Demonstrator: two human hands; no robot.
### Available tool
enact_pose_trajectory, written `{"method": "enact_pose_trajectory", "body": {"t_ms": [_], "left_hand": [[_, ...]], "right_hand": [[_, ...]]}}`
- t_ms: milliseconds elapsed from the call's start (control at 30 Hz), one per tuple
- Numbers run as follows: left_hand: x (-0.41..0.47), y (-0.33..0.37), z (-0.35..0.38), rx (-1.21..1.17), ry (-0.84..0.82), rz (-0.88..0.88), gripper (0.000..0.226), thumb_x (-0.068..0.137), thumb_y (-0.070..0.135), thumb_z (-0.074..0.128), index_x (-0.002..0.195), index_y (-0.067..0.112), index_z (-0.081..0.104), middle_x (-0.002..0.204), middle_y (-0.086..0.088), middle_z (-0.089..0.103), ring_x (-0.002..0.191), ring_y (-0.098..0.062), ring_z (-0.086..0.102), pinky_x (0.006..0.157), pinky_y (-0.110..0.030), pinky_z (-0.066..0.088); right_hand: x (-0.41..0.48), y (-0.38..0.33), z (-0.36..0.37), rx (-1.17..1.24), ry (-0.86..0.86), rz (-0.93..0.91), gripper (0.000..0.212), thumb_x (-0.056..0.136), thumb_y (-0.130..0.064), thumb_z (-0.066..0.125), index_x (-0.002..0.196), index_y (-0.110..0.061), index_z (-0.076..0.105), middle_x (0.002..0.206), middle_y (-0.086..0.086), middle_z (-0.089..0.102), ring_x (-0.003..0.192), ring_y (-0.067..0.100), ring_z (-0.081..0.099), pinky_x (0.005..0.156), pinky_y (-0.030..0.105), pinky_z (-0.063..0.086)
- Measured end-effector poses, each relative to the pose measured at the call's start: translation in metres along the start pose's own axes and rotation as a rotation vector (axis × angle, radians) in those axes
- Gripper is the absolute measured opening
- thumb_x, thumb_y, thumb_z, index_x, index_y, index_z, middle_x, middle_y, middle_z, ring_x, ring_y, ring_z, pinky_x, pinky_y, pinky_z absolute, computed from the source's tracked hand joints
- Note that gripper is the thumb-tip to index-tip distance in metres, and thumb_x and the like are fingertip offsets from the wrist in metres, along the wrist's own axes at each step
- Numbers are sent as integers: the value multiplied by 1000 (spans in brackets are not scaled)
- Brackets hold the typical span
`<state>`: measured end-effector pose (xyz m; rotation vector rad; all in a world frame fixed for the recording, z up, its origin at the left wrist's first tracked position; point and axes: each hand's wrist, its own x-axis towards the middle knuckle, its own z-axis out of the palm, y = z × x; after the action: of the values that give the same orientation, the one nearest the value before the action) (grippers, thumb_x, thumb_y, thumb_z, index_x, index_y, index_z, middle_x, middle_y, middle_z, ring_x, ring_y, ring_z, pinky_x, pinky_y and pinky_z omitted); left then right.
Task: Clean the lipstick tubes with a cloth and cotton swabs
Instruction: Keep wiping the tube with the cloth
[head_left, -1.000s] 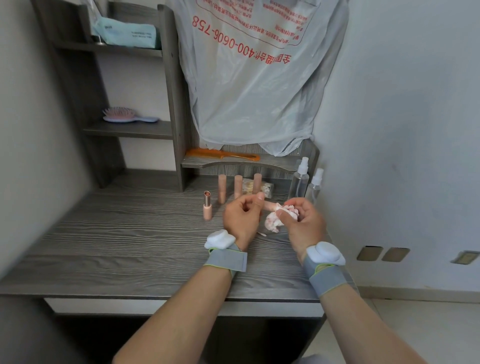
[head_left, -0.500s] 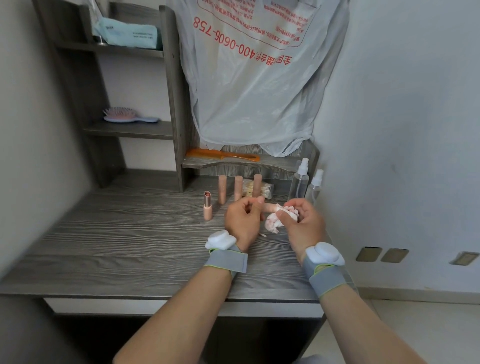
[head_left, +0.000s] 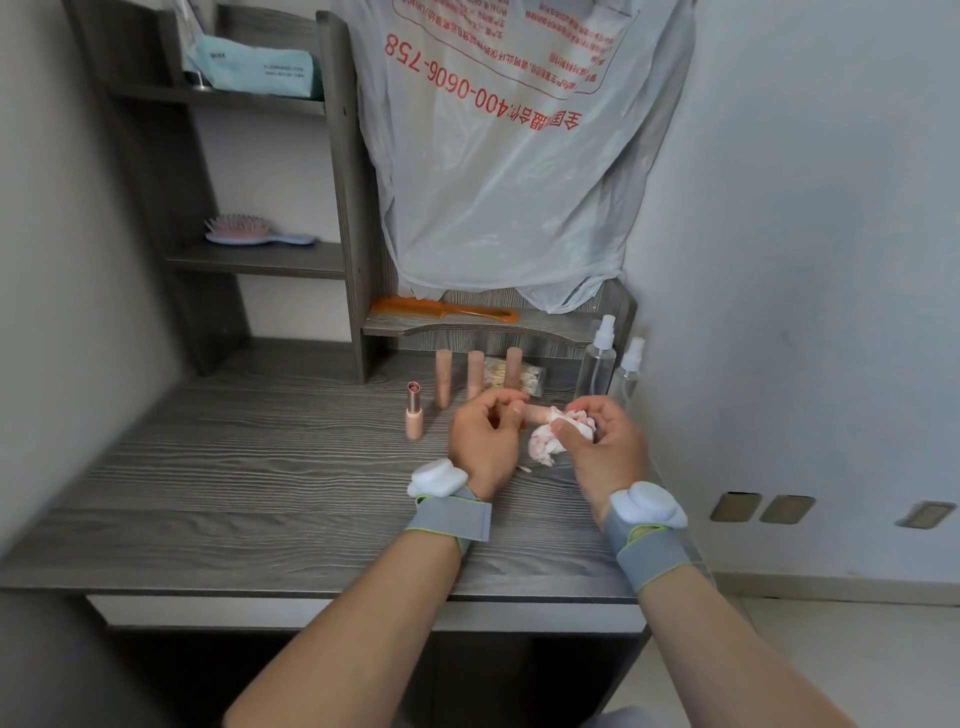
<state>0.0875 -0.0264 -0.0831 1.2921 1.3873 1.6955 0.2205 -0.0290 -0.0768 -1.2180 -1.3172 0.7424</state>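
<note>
- barely anything moved since the earlier frames: both hands sit at the same spot over the desk (head_left: 208, 467), left hand (head_left: 485, 441) fingers curled a touch more around the tube, cloth bunched the same way.
- left hand pinches one end of a pink lipstick tube (head_left: 537, 413), held level between the two hands, above the desk's right half.
- right hand (head_left: 602, 441) is closed on a crumpled white cloth (head_left: 558, 439) with pink stains; cloth is pressed against the tube's right end, part of it hangs down below the fingers.
- thin cotton swab (head_left: 522, 468) lies on the desk just under the hands, only its tip shows.
- open lipstick (head_left: 414, 410) stands upright left of the hands, cap off, reddish bullet showing.
- three capped pink tubes stand upright in a row behind the hands: left tube (head_left: 442, 376), middle tube (head_left: 475, 374), right tube (head_left: 513, 368); apart from one another.
- clear pack of swabs (head_left: 532, 378) sits behind the right tube, partly hidden.
- two clear spray bottles (head_left: 597, 361) stand at the desk's right rear, near the wall.
- orange comb (head_left: 441, 309) lies on the low shelf above the tubes.
- pink hairbrush (head_left: 254, 232) lies on the middle shelf at left.
- plastic bag (head_left: 509, 156) with red print hangs over the shelf unit.
- each wrist wears a grey band (head_left: 449, 519) with a white module.
</note>
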Motion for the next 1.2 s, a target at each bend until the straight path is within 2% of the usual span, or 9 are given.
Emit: {"method": "enact_pose_trajectory", "body": {"t_ms": [100, 167, 300, 567, 667, 800, 933, 1033, 1200], "left_hand": [[1, 1, 0, -65, -19, -2, 22, 88, 3, 66, 95, 23, 72, 82, -4, 73, 77, -13, 66, 79, -32, 56], [1, 1, 1, -108, 12, -34, 12, 89, 18, 69, 99, 23, 73, 77, -7, 73, 71, -15, 65, 75, -37, 57], [1, 0, 1, -4, 29, -26, 26, 93, 38, 64, 71, 25, 71, 58, -1, 65, 55, -12, 58, 63, -32, 51], [1, -4, 0, -51, -93, 16, 21, 87, 3, 64, 85, 22, 71, 69, 7, 66, 60, -8, 56, 62, -26, 46], [0, 0, 2, -71, -30, -45, 3, 83, 24, 69, 82, 26, 72, 72, 3, 70, 66, -14, 61, 67, -35, 53], [0, 1, 3, 91, -37, -45, 22, 92, 32, 65, 76, 19, 73, 66, -3, 70, 60, -13, 59, 63, -28, 49], [-1, 3, 2, 108, -65, -11, 8, 88, 17, 69, 92, 15, 77, 80, 1, 72, 74, -10, 64, 70, -21, 50], [-1, 5, -2, 73, -16, -7, 24, 85, 11, 73, 108, 10, 74, 98, 5, 71, 88, -3, 64, 79, -9, 48], [0, 6, -4, 55, 43, -23, 29, 84, 5, 72, 112, 11, 74, 107, -1, 74, 101, -9, 67, 91, -19, 51]], "right_hand": [[1, 1, 1, 11, 9, -6, 24, 78, -5, 74, 81, -27, 64, 76, -3, 70, 67, 13, 63, 65, 30, 53], [1, 2, 1, 4, 5, -17, 25, 78, -5, 74, 81, -28, 64, 74, -5, 69, 66, 12, 63, 64, 29, 52], [0, 1, 3, 12, 9, -36, 29, 78, -4, 73, 78, -31, 64, 71, -7, 67, 65, 11, 61, 64, 31, 52], [1, 3, 2, -34, 33, -39, 29, 77, -9, 72, 78, -37, 63, 74, -5, 67, 68, 18, 62, 67, 38, 54], [1, 2, 2, -24, 22, -51, 30, 77, -7, 73, 79, -35, 64, 74, -5, 67, 67, 16, 61, 67, 37, 53], [1, 2, 3, -47, -3, -70, 30, 77, -7, 73, 79, -34, 63, 74, -4, 68, 68, 18, 62, 65, 36, 52], [1, 1, 2, -54, 20, -62, 25, 78, -7, 73, 77, -30, 63, 74, -3, 67, 65, 15, 59, 61, 30, 50], [3, 2, 1, -58, 48, -39, 24, 80, -9, 72, 78, -30, 62, 76, -5, 66, 67, 13, 59, 63, 26, 47], [3, 3, 0, -102, 97, -34, 17, 85, -13, 67, 86, -29, 61, 78, -9, 64, 69, 10, 57, 60, 18, 41]]}}
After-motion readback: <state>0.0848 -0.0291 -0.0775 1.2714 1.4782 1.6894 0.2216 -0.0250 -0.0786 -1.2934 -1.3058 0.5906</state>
